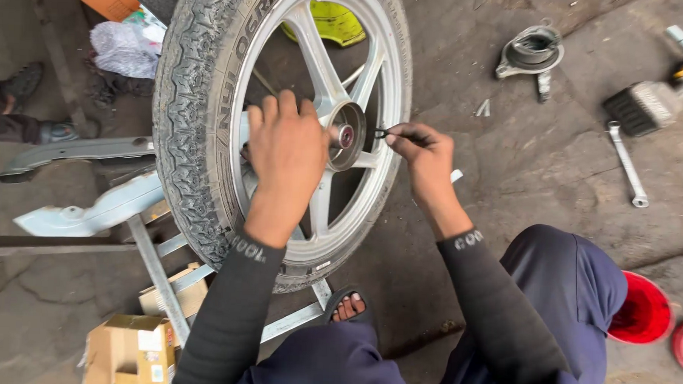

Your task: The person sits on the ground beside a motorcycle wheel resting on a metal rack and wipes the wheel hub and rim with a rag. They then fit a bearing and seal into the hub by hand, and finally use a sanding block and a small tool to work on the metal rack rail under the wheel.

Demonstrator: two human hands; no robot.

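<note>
1. Wheel (207, 127) stands upright on the ground w/ its tyre between the person's knees; silver spokes, hub (346, 135) at centre w/ a small red part in the middle.
2. Left hand (286, 148) lies over the spokes just left of the hub, fingers curled together & pressed against the rim side. Whether it grips anything underneath: can't tell.
3. Right hand (426, 153) pinches a small dark tool (381, 133) betw. thumb & fingertips, tip touching the hub's right edge.
4. To do this well, I'd judge: keep the left hand bracing so the wheel doesn't roll, hold the tool level w/ the hub, work w/ small wrist moves, not force; a slip could jab the left-hand fingers nearby.
5. Ground (508, 175): rough, cracked concrete, dirty.
6. Around: spanner (628, 164) & brush (647, 104) to the right, well apart; round metal part (532, 53) beyond; red bowl (644, 312) by the right knee; cardboard boxes (128, 351) & grey metal frame (157, 269) at left.
</note>
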